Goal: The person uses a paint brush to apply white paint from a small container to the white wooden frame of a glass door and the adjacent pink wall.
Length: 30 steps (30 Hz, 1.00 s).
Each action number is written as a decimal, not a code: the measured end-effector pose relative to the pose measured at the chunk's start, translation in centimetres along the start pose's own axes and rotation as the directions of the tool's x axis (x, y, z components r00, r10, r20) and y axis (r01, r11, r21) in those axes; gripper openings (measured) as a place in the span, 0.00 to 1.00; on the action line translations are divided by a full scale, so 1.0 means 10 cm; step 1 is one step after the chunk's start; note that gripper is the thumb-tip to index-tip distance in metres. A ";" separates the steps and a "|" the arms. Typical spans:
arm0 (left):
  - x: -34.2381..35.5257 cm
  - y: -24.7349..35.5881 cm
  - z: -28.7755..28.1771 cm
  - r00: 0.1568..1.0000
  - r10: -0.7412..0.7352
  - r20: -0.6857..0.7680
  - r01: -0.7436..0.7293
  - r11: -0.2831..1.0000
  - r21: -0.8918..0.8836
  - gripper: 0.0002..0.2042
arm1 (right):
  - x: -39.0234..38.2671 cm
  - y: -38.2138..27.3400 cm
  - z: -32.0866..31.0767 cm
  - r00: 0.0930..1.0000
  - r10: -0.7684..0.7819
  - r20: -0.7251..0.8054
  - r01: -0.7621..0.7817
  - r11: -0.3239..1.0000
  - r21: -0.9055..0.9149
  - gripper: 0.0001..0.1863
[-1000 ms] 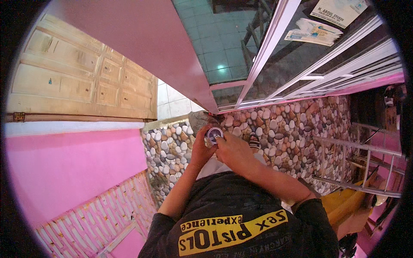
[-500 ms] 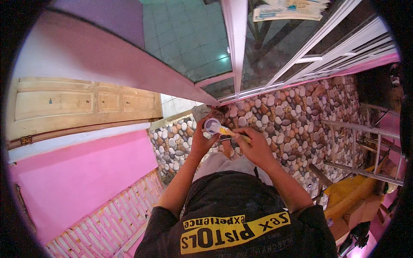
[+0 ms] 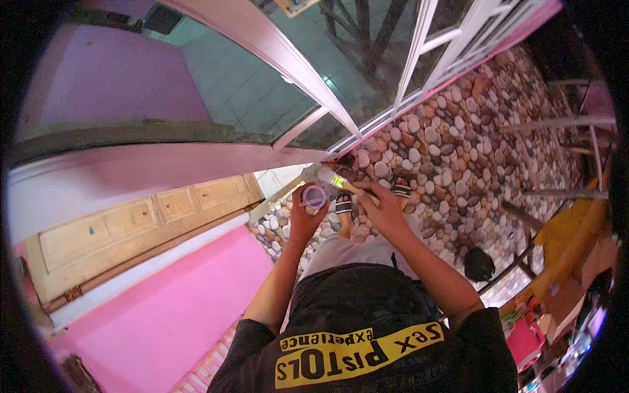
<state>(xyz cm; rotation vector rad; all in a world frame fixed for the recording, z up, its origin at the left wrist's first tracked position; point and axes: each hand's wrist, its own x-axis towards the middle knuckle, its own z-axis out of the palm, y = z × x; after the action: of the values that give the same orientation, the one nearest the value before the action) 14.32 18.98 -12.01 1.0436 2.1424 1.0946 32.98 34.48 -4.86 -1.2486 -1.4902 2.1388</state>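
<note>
My left hand [image 3: 304, 221] is closed around a small see-through plastic cup [image 3: 314, 187], its round mouth facing up. A pale lilac-white tint shows inside, but I cannot tell how full it is. Just to the right, my right hand [image 3: 383, 208] grips a paintbrush [image 3: 339, 181] by its pale handle. The brush has a yellow band and whitish bristles, which point away from me to the far left. Those bristles are outside the cup, slightly beyond its rim.
White-framed window panes [image 3: 314, 75] and a pale pink wall [image 3: 164, 180] stand ahead. A wooden door [image 3: 124, 229] is at the left, above a bright pink wall [image 3: 177, 288]. A ladder [image 3: 557, 124] leans at the right. Pebble-patterned flooring [image 3: 445, 157] surrounds my sandalled feet.
The brush has come out of the cup, and its bristles now sit beyond the rim. My view has swung round, bringing a red tub into sight at lower right.
</note>
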 end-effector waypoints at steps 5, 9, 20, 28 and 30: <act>-0.14 -0.22 -0.40 0.997 0.008 0.076 -0.006 1.000 -0.030 0.32 | 0.34 0.50 0.61 0.958 -0.197 -0.209 0.140 0.956 -0.258 0.14; -0.23 -0.45 -0.71 0.997 -0.003 0.083 0.006 0.999 -0.035 0.32 | 0.44 0.48 1.01 0.907 -0.279 -0.315 0.205 0.947 -0.248 0.14; -0.17 -0.83 -1.04 0.983 0.034 0.178 -0.022 0.997 -0.067 0.34 | 0.31 0.03 1.43 0.811 -0.426 -0.402 0.364 0.904 -0.223 0.12; -0.16 -0.76 -1.08 0.974 0.084 0.209 -0.081 0.996 -0.026 0.34 | 0.22 0.40 1.37 0.803 -0.367 -0.470 0.301 0.930 -0.213 0.12; -0.14 -0.78 -1.08 0.974 0.090 0.209 -0.084 0.996 -0.037 0.35 | 0.38 0.50 1.41 0.803 -0.373 -0.466 0.285 0.925 -0.249 0.12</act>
<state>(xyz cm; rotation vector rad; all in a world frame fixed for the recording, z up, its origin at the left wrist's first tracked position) 4.25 10.08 -12.52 1.1946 1.9247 1.0018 21.27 25.55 -9.56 -1.3477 -1.5245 1.3444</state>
